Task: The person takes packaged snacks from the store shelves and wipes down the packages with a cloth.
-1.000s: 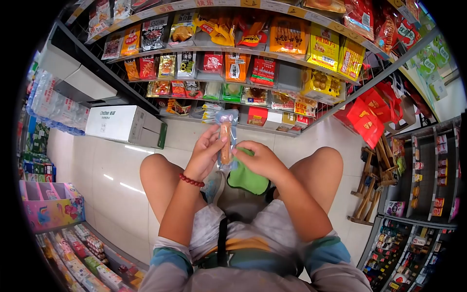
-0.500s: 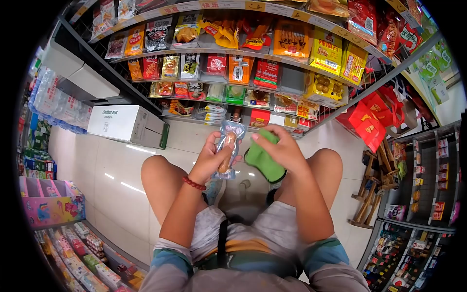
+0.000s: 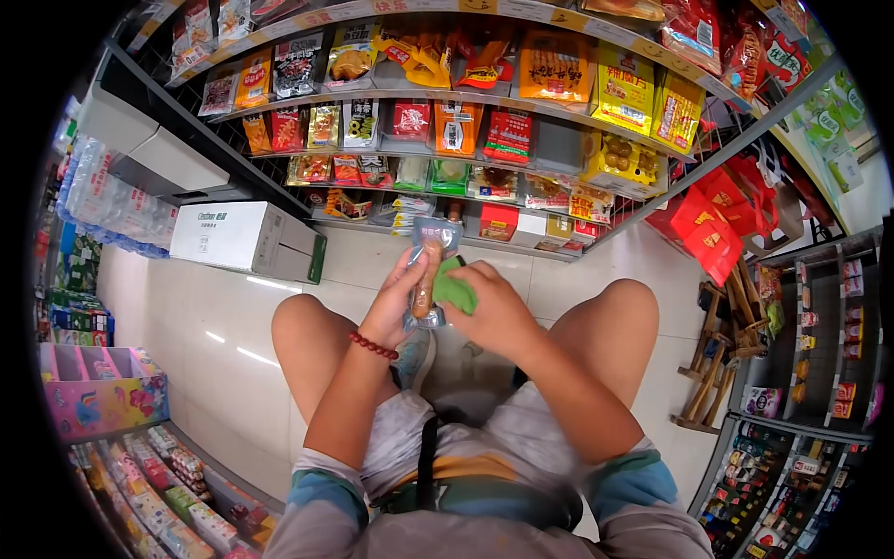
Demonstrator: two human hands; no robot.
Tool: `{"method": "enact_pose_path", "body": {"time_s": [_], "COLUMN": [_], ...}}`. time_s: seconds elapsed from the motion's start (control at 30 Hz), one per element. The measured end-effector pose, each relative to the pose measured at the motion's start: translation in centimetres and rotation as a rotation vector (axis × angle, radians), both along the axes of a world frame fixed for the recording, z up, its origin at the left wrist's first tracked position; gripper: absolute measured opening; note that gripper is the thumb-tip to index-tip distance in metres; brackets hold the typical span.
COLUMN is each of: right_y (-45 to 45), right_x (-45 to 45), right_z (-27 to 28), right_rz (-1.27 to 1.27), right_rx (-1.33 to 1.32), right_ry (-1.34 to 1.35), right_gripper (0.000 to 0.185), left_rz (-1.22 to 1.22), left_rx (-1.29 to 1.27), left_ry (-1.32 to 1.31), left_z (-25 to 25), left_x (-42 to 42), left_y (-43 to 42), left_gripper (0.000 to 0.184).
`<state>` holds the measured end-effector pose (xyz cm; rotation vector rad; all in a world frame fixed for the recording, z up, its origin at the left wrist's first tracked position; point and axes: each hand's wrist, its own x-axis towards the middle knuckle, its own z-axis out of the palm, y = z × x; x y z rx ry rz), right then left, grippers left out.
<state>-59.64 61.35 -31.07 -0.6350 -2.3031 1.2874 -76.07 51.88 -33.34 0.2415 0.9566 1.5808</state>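
Note:
Between my knees, my left hand (image 3: 396, 296) grips a clear plastic sausage packet (image 3: 430, 275) by its left side, the packet standing nearly upright in view. A red bead bracelet circles that wrist. My right hand (image 3: 489, 303) has its fingers closed on a bunched green cloth (image 3: 454, 287), which lies against the packet's right side. Part of the cloth is hidden under the right fingers. Just beyond the hands is the lowest shelf (image 3: 372, 226) with small snack packs.
Snack shelves (image 3: 391, 93) curve across the front. A white carton (image 3: 228, 240) stands on the floor at left, near bottled water packs (image 3: 116, 200). Red bags (image 3: 708, 233) and wooden stools (image 3: 708, 373) are at right. A pink display box (image 3: 107, 396) sits at lower left.
The green cloth moved away to the right of the packet, then came back left against it, now bunched up. The packet tilted and is more upright again.

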Motion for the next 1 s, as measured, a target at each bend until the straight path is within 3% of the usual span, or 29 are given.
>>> {"method": "enact_pose_path", "body": {"time_s": [0.1, 0.37, 0.5, 0.63, 0.7, 0.87, 0.93, 1.0], "right_y": [-1.4, -3.1, -3.5, -3.8, -3.1, -1.8, -1.1, 0.1], "right_x": [0.0, -0.3, 0.0, -0.4, -0.2, -0.2, -0.3, -0.1], "right_z": [0.3, -1.0, -0.6, -0.9, 0.1, -0.3, 0.0, 0.2], "right_rz": [0.095, 0.032, 0.116, 0.118, 0.039, -0.047, -0.147, -0.153], "right_rx": [-0.010, -0.031, -0.048, -0.131, -0.368, -0.338, -0.131, -0.099], "right_ry": [-0.094, -0.216, -0.386, -0.315, -0.264, -0.183, -0.135, -0.088], "right_gripper": [0.039, 0.041, 0.043, 0.043, 0.043, 0.041, 0.042, 0.040], "left_rz": [0.067, 0.047, 0.070, -0.013, -0.042, -0.130, -0.221, -0.237], "left_rx": [0.037, -0.037, -0.072, -0.114, -0.098, -0.052, -0.038, -0.028], "left_ry": [-0.002, 0.030, 0.169, 0.360, 0.370, 0.242, 0.389, 0.403], "left_z": [-0.6, -1.7, -2.5, -2.1, -2.6, -3.8, -3.9, -3.2], "left_x": [-0.3, 0.6, 1.0, 1.3, 1.0, 1.5, 2.0, 2.2], "left_y": [0.4, 0.0, 0.3, 0.3, 0.3, 0.5, 0.7, 0.4], "left_gripper": [0.039, 0.039, 0.042, 0.050, 0.053, 0.062, 0.067, 0.068]}}
